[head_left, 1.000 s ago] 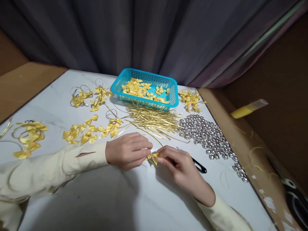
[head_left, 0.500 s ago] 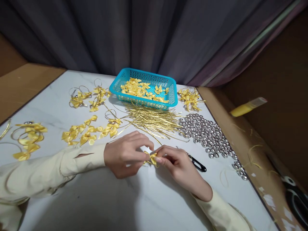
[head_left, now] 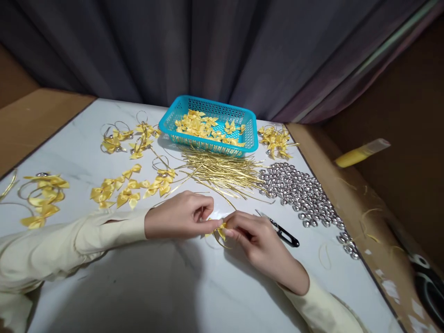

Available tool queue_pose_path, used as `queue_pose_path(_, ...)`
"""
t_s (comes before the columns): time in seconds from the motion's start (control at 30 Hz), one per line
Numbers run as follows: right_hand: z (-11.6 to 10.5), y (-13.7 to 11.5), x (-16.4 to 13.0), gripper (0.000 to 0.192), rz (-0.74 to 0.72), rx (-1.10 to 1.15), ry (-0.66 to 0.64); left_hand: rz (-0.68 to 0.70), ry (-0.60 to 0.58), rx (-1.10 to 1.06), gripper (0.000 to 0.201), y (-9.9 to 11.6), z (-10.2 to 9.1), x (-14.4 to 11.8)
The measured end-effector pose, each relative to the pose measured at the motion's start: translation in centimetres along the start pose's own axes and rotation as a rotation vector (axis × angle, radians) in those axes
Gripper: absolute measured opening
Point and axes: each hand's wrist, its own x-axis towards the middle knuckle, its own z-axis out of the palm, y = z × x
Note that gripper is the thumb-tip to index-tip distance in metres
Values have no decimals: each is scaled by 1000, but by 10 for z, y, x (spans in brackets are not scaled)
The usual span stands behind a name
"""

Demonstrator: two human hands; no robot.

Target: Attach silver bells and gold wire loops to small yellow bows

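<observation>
Between my fingertips, low over the front of the white table, is a small yellow ribbon bow point(head_left: 219, 230), partly hidden by the fingers. A thin gold tie curves down from it. My right hand point(head_left: 262, 243) pinches the bow's right side between thumb and forefinger. From the left, my left hand point(head_left: 183, 216) reaches in with its fingers curled and its thumb against the bow. Beyond the hands lies a heap of gold twist ties point(head_left: 222, 172). Black thread snips point(head_left: 282, 233) rest just right of my right hand.
A blue plastic basket point(head_left: 255, 134) of yellow bows stands at the back. Silver bells or beads point(head_left: 298, 189) are heaped at the right edge. Bows with gold loops point(head_left: 45, 199) lie at left, more bows point(head_left: 275, 141) at back right. Black-handled scissors point(head_left: 428, 286) sit at far right.
My left hand has turned and its fingers have curled in, with the thumb now at the bow. A gold tie end now shows below the bow. My right hand keeps its pinch.
</observation>
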Motion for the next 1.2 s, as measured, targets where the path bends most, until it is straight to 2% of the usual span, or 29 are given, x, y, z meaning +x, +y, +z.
queue_pose_path(0.1,0,0,-1,18,-11,-12,-2,-96,-61,-121,19,3,-2,-1)
queue_pose_path(0.2,0,0,-1,18,-22,-18,4,-219,-191,-415,26,4,-4,-1)
queue_pose_path(0.27,-1,0,-1,17,-24,-19,4,-276,-271,-510,30,3,-5,0)
queue_pose_path(0.53,-1,-1,-1,17,-19,-16,-4,-350,-392,-489,18,0,-11,3)
queue_pose_path(0.73,-2,-1,-1,17,-3,16,2,-327,-448,-656,19,-8,-12,6)
queue_pose_path(0.83,-1,0,0,16,32,43,7,-329,-469,-636,19,-8,-13,6)
queue_pose_path(0.9,-1,0,0,16,55,51,8,-299,-392,-540,16,-4,-14,4)
queue_pose_path(1.03,-1,1,0,16,60,61,11,-55,-55,-100,10,6,-11,-7)
queue_pose_path(1.1,-2,1,0,16,60,65,19,30,9,98,7,10,-7,-13)
queue_pose_path(1.2,-1,0,0,17,62,66,23,88,47,233,5,13,-2,-19)
